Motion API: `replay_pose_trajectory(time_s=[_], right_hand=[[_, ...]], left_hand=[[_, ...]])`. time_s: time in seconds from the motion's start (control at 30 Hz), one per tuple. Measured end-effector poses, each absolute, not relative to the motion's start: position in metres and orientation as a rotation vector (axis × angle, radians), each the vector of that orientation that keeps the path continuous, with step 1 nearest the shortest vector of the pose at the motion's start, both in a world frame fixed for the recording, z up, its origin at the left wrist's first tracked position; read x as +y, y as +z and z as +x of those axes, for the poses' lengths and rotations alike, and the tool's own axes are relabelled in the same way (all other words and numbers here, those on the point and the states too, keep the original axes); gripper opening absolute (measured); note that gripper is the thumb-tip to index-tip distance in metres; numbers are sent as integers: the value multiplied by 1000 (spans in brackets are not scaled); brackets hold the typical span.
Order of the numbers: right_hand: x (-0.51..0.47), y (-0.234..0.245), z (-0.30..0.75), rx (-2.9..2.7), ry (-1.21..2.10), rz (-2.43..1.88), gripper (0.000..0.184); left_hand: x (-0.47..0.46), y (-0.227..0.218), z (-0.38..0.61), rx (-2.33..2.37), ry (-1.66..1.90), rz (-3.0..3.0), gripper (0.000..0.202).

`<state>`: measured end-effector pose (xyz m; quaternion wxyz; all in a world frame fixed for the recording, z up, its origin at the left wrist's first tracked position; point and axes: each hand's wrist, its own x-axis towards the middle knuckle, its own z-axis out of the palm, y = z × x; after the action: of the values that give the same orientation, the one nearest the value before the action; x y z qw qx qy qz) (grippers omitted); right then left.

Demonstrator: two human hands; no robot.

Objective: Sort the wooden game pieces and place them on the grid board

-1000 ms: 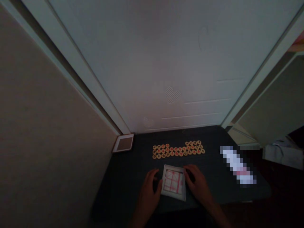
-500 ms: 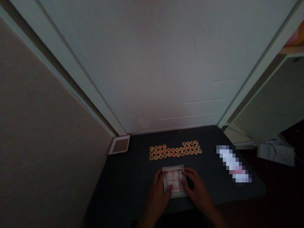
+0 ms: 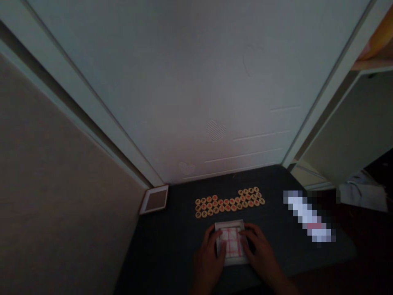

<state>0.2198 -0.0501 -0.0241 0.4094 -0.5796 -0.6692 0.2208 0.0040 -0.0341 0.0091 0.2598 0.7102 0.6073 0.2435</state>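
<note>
A shallow white box (image 3: 220, 225) stands near the front of the dark table, holding a folded white sheet with red grid lines (image 3: 231, 242). My left hand (image 3: 210, 256) is curled over the box's left side, its thumb and forefinger on the sheet's left edge. From the opposite side my right hand (image 3: 259, 250) presses its thumb and fingertips on the sheet's right edge. Behind the box, round wooden game pieces (image 3: 227, 208) with red and dark markings lie flat in rows, some of them forming a third row at each end.
A shallow tray or lid with a pale rim and brown middle (image 3: 156, 200) rests at the table's back left corner. A pixelated pale object (image 3: 307, 217) lies on the right. The dark table (image 3: 172, 241) meets a white panel (image 3: 215, 82) with heart patterns; papers (image 3: 364, 194) lie beyond the right edge.
The camera view has tilted and shifted slightly, so the table appears lower. Both hands remain on the sheet in the box, with only small finger movements.
</note>
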Motion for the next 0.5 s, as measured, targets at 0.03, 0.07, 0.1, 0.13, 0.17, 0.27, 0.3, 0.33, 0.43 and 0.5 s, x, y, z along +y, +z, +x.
replay_pose_trajectory(time_s=[0.03,0.07,0.1,0.13,0.17,0.27,0.3,0.33,0.43,0.5], right_hand=[[-49,-22,220,-1686,551,-1460,25],[-48,-20,221,-1684,547,-1458,24],[-47,-18,221,-1684,546,-1456,24],[-46,-16,222,-1686,547,-1454,24],[-46,-14,223,-1688,548,-1454,23],[-46,-11,225,-1692,547,-1468,22],[-47,-10,226,-1691,549,-1480,22],[-47,-10,226,-1685,552,-1494,23],[-51,-9,227,-1637,558,-1537,23],[-53,-8,226,-1598,566,-1563,22]], left_hand=[[-33,9,2,1627,685,1928,31],[-32,10,1,1610,712,1929,30],[-31,11,-1,1598,740,1924,30],[-31,11,-2,1589,769,1917,30],[-32,11,-4,1584,801,1911,31],[-35,9,-7,1560,910,1914,30],[-36,8,-8,1550,943,1918,29],[-37,7,-9,1545,973,1921,28],[-36,2,-12,1563,1026,1924,27],[-35,0,-13,1556,1020,1953,26]])
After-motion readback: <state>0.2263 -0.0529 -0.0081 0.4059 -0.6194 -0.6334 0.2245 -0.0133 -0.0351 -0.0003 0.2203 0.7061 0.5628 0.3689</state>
